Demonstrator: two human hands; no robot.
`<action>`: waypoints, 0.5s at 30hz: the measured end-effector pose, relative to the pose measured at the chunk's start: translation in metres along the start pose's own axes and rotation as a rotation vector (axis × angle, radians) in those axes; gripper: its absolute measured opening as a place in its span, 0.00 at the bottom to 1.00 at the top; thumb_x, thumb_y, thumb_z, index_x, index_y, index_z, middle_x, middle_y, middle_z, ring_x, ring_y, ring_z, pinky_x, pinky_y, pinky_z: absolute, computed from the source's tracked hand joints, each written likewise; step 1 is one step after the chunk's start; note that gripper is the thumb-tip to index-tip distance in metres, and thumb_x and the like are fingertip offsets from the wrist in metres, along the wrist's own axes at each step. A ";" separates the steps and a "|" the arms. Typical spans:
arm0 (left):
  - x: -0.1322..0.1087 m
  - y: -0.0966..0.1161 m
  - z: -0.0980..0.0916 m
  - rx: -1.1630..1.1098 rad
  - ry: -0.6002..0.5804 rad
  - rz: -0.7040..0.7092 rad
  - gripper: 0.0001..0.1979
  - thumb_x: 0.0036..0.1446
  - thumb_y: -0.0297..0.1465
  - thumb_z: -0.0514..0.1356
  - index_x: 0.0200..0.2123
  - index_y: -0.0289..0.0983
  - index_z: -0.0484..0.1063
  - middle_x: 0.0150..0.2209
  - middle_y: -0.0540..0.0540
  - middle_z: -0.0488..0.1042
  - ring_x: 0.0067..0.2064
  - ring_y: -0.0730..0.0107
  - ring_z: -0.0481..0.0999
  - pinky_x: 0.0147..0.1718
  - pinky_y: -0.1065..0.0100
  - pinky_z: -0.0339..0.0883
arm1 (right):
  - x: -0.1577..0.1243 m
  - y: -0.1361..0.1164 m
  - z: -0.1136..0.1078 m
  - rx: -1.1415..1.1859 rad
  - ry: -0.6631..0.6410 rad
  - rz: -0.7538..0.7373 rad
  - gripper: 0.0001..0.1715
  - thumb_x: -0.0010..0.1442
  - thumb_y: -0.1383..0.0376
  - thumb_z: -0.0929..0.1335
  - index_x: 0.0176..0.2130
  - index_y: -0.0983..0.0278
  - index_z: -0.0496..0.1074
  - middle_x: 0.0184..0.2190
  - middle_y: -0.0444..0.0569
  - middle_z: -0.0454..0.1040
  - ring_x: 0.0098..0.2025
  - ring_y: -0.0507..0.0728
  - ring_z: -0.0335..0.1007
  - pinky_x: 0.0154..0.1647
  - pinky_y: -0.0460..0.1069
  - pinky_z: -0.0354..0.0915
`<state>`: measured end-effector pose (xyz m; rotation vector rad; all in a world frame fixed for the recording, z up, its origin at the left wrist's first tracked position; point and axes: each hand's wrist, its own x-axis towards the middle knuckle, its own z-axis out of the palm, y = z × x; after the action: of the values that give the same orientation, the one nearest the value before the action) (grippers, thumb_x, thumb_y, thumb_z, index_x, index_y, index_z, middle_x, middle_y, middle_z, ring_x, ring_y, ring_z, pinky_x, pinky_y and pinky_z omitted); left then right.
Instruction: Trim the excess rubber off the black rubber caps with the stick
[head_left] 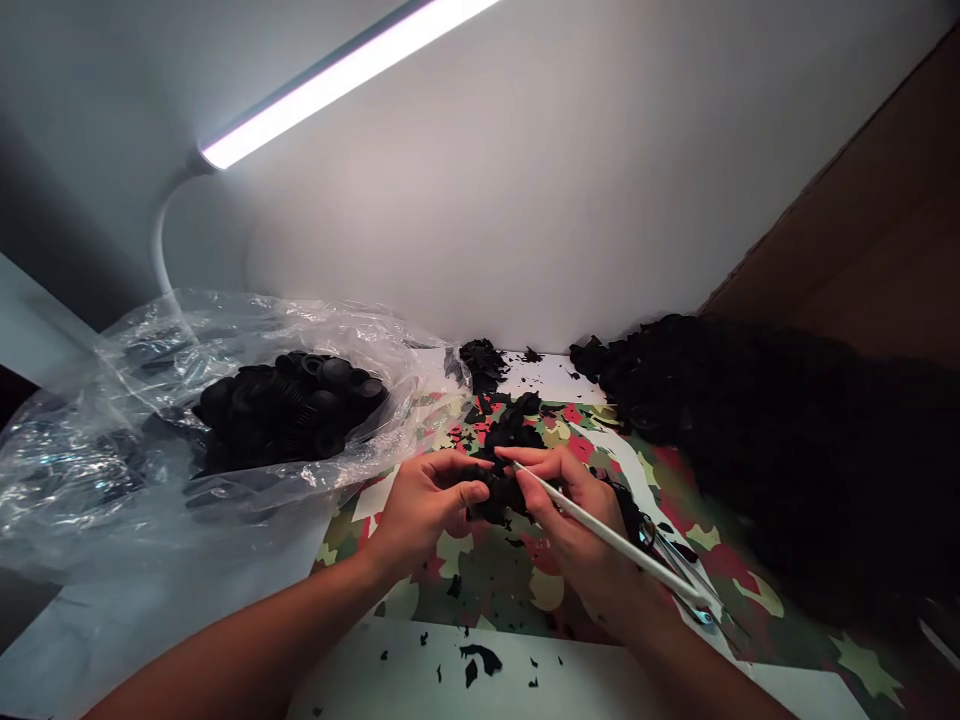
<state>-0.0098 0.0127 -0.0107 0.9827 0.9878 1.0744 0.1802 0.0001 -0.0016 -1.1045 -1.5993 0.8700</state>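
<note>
**Inspector:** Which item is under examination, and where is it held?

**Recorder:** A small black piece point(499, 492) is held up between both hands, above a camouflage-patterned mat point(487, 585). It is pinched by the fingers point(469, 492) of the left hand point(424, 500), with the thumb on the near side. It is met from the opposite side by the fingertips of the right hand point(577, 525).

**Inspector:** What is recorded of the right hand?

**Recorder:** It is closed on a thin white rod point(615, 545), gripped pen-fashion. The rod's tip is laid against the piece at the fingertips, and its shaft runs back past the wrist. No finger of either hand is seen released.

**Inspector:** How is the piece expected to handle?

**Recorder:** It is judged light, soft and rubbery, with ragged edges. Its exact form cannot be made out, since it is dark and partly covered by the fingers. A firm pinch on the thicker body is judged suitable. The thin fringe is likely to flex away or tear if taken instead.

**Inspector:** What else is noted about the fingers?

**Recorder:** Scissors point(679, 560) are noted on the mat just behind the right fingers, under the rod. Black scraps point(480, 660) are scattered below both hands, on the mat and on the desk point(420, 695). Beyond the left fingers, a clear plastic bag point(112, 450) of round black parts point(292, 405) is recorded. Well apart from the right fingers lies a large black heap point(750, 420). A lit lamp point(337, 75) is mounted above.
</note>
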 end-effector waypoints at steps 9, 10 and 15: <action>0.004 0.002 -0.002 0.105 0.107 0.159 0.16 0.37 0.23 0.75 0.34 0.36 0.81 0.34 0.48 0.81 0.36 0.66 0.80 0.31 0.71 0.75 | 0.003 -0.005 0.002 0.324 -0.185 0.312 0.10 0.63 0.62 0.60 0.36 0.61 0.68 0.24 0.44 0.69 0.28 0.55 0.62 0.29 0.49 0.57; 0.002 0.003 -0.001 0.145 0.093 0.170 0.17 0.38 0.25 0.75 0.35 0.36 0.81 0.35 0.47 0.81 0.36 0.65 0.80 0.29 0.71 0.75 | 0.002 -0.007 0.003 0.323 -0.230 0.346 0.10 0.64 0.62 0.59 0.37 0.61 0.68 0.22 0.43 0.67 0.26 0.55 0.60 0.27 0.48 0.55; -0.004 0.003 0.000 0.404 0.039 0.383 0.15 0.46 0.28 0.74 0.39 0.37 0.79 0.38 0.45 0.81 0.42 0.61 0.81 0.43 0.63 0.78 | 0.002 -0.010 0.003 0.069 -0.256 0.258 0.14 0.67 0.61 0.59 0.31 0.61 0.65 0.24 0.42 0.62 0.25 0.53 0.54 0.24 0.47 0.50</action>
<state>-0.0110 0.0088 -0.0074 1.5313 1.1000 1.2348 0.1750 -0.0019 0.0076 -1.2050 -1.6401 1.2714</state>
